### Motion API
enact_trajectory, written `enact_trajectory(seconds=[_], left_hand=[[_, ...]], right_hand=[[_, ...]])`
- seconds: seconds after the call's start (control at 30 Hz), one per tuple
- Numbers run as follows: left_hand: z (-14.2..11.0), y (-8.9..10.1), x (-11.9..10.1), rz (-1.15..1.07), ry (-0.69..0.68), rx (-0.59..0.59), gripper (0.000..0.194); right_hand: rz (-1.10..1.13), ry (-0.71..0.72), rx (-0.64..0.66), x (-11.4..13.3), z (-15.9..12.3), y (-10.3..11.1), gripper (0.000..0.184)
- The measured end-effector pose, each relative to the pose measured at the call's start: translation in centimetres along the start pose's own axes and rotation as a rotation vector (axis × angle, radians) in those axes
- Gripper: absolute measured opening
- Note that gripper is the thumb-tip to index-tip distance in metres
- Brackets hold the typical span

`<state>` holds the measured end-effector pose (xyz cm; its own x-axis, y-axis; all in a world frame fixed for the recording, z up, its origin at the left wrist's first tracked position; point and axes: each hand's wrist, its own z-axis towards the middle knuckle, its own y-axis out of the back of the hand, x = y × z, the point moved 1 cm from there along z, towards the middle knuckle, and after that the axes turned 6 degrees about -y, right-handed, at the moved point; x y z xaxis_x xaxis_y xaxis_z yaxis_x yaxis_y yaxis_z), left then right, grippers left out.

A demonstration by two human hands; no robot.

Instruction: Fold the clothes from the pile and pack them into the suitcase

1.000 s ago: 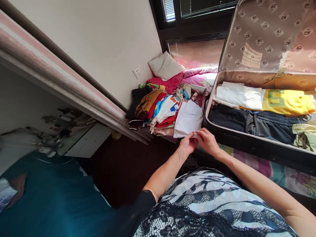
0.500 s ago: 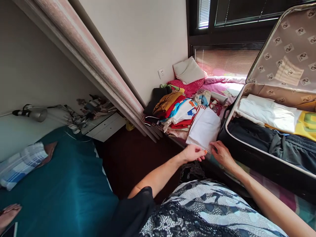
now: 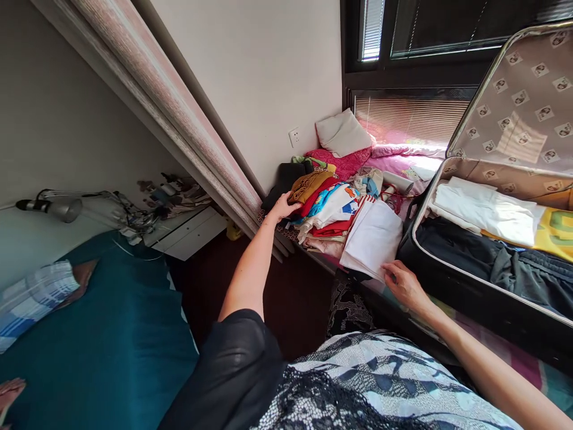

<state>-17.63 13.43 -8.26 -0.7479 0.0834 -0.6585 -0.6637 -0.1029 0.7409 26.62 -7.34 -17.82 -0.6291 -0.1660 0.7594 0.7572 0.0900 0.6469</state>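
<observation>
The left hand [image 3: 285, 206] touches the near edge of a brown cloth [image 3: 311, 186] on a pile of clothes [image 3: 332, 206]; whether it grasps any, I cannot tell. The right hand [image 3: 406, 286], fingers loosely curled, is at the near corner of a folded white cloth [image 3: 373, 236]; a pinch cannot be made out. That cloth lies between the pile and an open suitcase [image 3: 474, 301].

This was a home bedroom: left of the curtain [image 3: 172, 113] were a teal-covered bed [image 3: 98, 334] and a lamp [image 3: 67, 209]; right of it, a pillow [image 3: 342, 132], folded clothes [image 3: 338, 202] and an open suitcase [image 3: 474, 304]
</observation>
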Motion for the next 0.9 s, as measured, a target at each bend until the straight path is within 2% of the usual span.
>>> enact_trajectory(seconds=[0.1,0.2,0.43,0.53,0.6,0.73,0.83,0.9], left_hand=[[0.2,0.3,-0.1,0.135,-0.024,0.080,0.073],[0.3,0.6,-0.5,0.246,-0.028,0.101,0.075],[0.5,-0.8,0.3,0.180,-0.090,0.011,0.081],[0.9,-0.9,0.6,0.142,-0.100,-0.055,0.070],[1.7,-0.1,0.1,0.136,-0.091,-0.092,0.060],[4.1,3.3,-3.3,0.213,-0.129,-0.100,0.046],[5.8,6.6,-7.8,0.377,-0.189,-0.059,0.036],[6.6,8.9,-11.3,0.431,-0.240,-0.040,0.030]], right_hand=[[-0.035,0.000,0.030,0.6,0.2,0.1,0.037],[-0.066,0.021,0.060,1.6,0.8,0.0,0.037],[-0.106,0.077,0.094,4.2,2.7,-0.7,0.036],[-0.120,0.091,0.104,4.9,3.3,-0.8,0.035],[-0.121,0.095,0.113,5.5,3.8,-0.7,0.034],[-0.060,0.071,0.139,6.8,5.3,0.0,0.032],[0.075,-0.016,0.171,7.8,6.7,0.7,0.029],[0.248,-0.124,0.223,8.4,7.6,1.0,0.026]])
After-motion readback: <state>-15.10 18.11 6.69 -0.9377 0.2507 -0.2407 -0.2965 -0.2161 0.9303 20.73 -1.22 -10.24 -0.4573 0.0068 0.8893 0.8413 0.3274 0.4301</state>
